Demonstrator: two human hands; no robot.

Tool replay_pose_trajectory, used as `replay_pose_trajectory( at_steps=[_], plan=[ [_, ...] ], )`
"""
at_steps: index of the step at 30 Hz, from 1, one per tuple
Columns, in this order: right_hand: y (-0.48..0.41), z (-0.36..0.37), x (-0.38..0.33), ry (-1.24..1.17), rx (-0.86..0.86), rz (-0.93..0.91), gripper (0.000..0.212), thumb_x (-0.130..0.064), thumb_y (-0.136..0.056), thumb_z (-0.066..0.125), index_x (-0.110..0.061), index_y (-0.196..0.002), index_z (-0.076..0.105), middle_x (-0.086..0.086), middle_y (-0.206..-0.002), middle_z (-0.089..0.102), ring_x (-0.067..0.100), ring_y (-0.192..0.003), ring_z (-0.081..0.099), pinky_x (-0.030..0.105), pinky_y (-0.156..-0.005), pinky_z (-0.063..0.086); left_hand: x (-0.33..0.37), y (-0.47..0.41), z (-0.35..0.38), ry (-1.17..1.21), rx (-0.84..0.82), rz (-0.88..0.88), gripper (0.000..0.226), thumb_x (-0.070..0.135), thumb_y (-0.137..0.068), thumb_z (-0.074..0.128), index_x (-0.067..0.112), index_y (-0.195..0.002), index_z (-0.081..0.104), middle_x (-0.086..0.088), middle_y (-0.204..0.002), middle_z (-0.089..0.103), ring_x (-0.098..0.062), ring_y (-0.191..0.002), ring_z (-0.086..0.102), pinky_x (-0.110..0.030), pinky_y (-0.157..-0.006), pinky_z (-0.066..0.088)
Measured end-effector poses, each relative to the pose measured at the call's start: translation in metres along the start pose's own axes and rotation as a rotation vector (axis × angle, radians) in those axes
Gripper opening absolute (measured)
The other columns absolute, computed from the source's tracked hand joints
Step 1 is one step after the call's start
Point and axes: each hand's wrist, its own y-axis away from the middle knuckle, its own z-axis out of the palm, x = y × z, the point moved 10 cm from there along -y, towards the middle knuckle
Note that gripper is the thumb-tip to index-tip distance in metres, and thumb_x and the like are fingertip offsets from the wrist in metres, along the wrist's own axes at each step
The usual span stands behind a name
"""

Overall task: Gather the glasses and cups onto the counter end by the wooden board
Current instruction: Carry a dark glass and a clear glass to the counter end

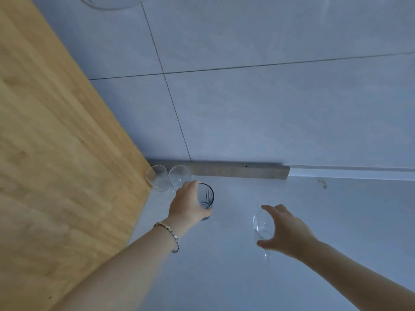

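Observation:
My left hand [187, 204] is wrapped around a dark ribbed glass [206, 198] that stands upright on the white counter [224, 265], close to the wooden board [56, 153]. My right hand [285, 232] curls around a clear stemmed glass [261, 223], thumb below and fingers above the bowl; its stem shows under the hand. Two clear glasses stand in the corner by the board: a tumbler [157, 178] and a rounded glass [178, 177], side by side, just beyond my left hand.
A grey strip [238, 172] runs along the foot of the tiled wall [269, 108] behind the glasses. A bracelet [170, 234] sits on my left wrist. A curved clear rim [107, 4] shows at the top edge.

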Motion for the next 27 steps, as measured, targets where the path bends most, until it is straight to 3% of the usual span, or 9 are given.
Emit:
replay_pose_trajectory(
  at_steps=[5,9,19,27],
  plan=[
    [-0.034,0.003,0.0,-0.013,0.022,0.069,0.089,-0.046,-0.072,0.071,-0.029,-0.145,0.024,-0.006,-0.139,0.038,0.017,-0.113,0.057,0.022,-0.083,0.044,0.007,-0.077,0.002,-0.008,-0.018,0.068,0.087,0.024,-0.072,0.075,0.01,-0.144,0.029,-0.007,-0.148,0.035,-0.025,-0.137,0.034,-0.035,-0.11,0.035],
    [-0.049,0.012,-0.003,-0.03,0.04,0.116,0.09,-0.046,-0.072,0.072,-0.029,-0.146,0.024,-0.006,-0.139,0.038,0.017,-0.115,0.057,0.023,-0.087,0.045,0.004,-0.111,0.014,-0.017,-0.061,0.104,0.089,0.026,-0.072,0.076,0.008,-0.144,0.029,-0.009,-0.148,0.034,-0.025,-0.137,0.035,-0.033,-0.112,0.033],
    [-0.087,0.028,-0.022,-0.083,0.08,0.203,0.098,-0.044,-0.07,0.075,-0.024,-0.147,0.018,-0.003,-0.143,0.038,0.02,-0.123,0.052,0.029,-0.098,0.044,-0.011,-0.133,0.037,-0.021,-0.157,0.202,0.089,0.03,-0.076,0.074,0.008,-0.146,0.022,-0.012,-0.149,0.028,-0.029,-0.134,0.037,-0.035,-0.108,0.037],
    [-0.171,0.012,-0.044,-0.108,0.176,0.203,0.09,-0.034,-0.072,0.078,-0.016,-0.144,0.027,0.003,-0.146,0.033,0.026,-0.127,0.047,0.034,-0.101,0.043,-0.014,-0.138,0.041,0.026,-0.165,0.225,0.088,0.026,-0.079,0.072,0.01,-0.148,0.019,-0.006,-0.154,0.021,-0.023,-0.139,0.032,-0.028,-0.11,0.032]
  ],
)
